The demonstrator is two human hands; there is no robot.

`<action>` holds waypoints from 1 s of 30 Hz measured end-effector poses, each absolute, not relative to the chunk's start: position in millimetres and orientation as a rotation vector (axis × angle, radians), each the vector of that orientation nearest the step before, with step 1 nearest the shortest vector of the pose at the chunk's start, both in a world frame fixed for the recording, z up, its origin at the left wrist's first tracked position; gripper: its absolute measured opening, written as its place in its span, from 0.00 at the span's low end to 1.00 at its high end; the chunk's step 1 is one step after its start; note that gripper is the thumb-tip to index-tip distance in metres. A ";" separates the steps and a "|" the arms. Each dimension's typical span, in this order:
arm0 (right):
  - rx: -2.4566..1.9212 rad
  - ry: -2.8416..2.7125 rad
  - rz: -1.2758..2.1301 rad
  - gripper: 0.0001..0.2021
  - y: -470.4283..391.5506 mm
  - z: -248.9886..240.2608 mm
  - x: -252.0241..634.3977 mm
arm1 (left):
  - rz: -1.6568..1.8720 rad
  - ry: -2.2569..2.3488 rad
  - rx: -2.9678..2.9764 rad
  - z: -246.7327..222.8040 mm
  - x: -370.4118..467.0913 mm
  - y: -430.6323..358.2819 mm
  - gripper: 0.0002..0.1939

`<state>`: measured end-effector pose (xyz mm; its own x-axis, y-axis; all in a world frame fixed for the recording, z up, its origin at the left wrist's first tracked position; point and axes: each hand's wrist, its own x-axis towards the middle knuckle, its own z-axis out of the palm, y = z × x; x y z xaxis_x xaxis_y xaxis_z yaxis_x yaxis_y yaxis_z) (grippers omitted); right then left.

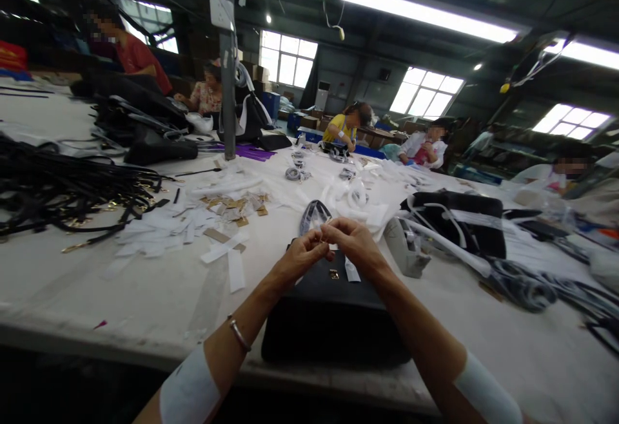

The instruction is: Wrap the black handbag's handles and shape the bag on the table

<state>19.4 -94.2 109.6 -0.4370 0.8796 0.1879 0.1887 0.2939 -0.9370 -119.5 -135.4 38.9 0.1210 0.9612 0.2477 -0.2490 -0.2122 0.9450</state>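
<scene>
Left hand (307, 251), right hand (352, 241): fingertips together over the bag (333, 334) — we cannot tell what they grip
Gold piece (334, 274): on the bag
Straps (72, 185): left of it

Black bag (333, 330), gold fitting (334, 274)

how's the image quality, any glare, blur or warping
Head view throughout: tube light and windows glare white; below the table is near black; windows look slanted, perhaps lens distortion; grey coil at right looks smeared; detail between left hand and right hand is unclear.
</scene>
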 end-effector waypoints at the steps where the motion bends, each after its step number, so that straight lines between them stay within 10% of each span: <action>1: -0.946 -1.766 1.207 0.14 -92.6 107.9 18.3 | 1.343 0.817 1.263 39.0 -119.7 -136.1 0.19; 8: -0.815 -1.158 1.790 0.12 -68.3 90.3 9.9 | 1.154 0.872 1.494 37.4 -130.8 -134.4 0.17; 30: -1.566 -1.589 1.741 0.07 16.6 -27.8 -14.4 | 0.902 1.839 1.533 -62.5 -168.0 -42.2 0.14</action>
